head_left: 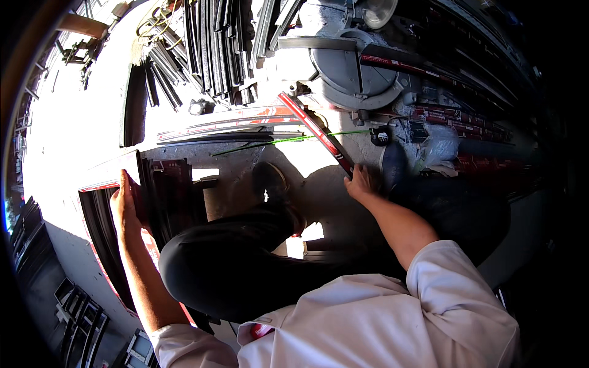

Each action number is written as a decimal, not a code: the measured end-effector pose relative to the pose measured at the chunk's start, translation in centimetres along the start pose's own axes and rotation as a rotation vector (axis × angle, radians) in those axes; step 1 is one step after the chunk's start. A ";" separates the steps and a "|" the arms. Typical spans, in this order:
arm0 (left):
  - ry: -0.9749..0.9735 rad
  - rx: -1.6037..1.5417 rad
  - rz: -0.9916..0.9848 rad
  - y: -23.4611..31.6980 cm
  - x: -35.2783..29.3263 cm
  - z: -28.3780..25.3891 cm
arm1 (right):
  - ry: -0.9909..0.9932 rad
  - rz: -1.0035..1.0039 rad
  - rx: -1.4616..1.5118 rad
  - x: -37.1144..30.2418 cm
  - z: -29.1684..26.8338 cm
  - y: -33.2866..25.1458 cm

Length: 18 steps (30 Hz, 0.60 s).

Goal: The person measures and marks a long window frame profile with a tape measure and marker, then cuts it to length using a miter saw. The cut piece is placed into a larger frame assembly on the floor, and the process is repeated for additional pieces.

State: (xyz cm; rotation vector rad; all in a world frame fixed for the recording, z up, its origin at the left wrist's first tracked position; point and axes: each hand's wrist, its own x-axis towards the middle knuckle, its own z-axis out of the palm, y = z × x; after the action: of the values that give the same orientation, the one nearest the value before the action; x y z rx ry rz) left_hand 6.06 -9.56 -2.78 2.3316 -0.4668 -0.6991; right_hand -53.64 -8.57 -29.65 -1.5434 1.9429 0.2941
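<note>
My right hand [363, 182] is closed round the near end of a red-and-white-faced profile strip [310, 126], which slants away to the upper left. My left hand [126, 205] lies against a stack of dark profile pieces [169, 196] with red facing, its fingers stretched along the side of the stack. Beyond the right hand, a black tape measure [380, 135] rests on the floor, and a thin green strip [294, 139] runs left from it, passing under the held profile.
A grey miter saw [353, 70] stands ahead. Long dark profiles [215, 49] lie at the far left, and more red-faced lengths [466, 119] at the right. Crumpled clear plastic [440, 146] sits near my shoe. A yellow cable [161, 27] curls at the back.
</note>
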 end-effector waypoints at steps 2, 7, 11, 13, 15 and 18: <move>0.121 0.091 0.145 0.1 -1.4 1.5 | -0.008 -0.024 -0.055 0.6 0.1 0.3; 0.474 0.474 0.716 3.6 -6.2 5.9 | -0.003 -0.113 -0.029 2.0 -0.7 1.8; 0.084 0.376 1.024 9.2 -7.2 8.5 | 0.034 -0.203 0.399 1.6 -1.5 0.2; -0.073 0.486 1.107 11.9 -7.8 10.9 | -0.003 -0.214 0.351 0.9 -3.5 -1.0; -0.268 0.622 1.340 14.8 -9.1 15.9 | 0.020 -0.280 0.366 0.5 -4.5 -1.9; -0.511 0.823 1.506 17.0 -11.4 20.4 | 0.054 -0.354 0.363 -0.5 -8.1 -5.1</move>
State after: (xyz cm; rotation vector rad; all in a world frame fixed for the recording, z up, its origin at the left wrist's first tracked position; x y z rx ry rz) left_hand -17.47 -26.18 -0.40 1.5414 -2.6783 -0.2713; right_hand -51.50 -13.98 -22.07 -1.6172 1.6104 -0.2400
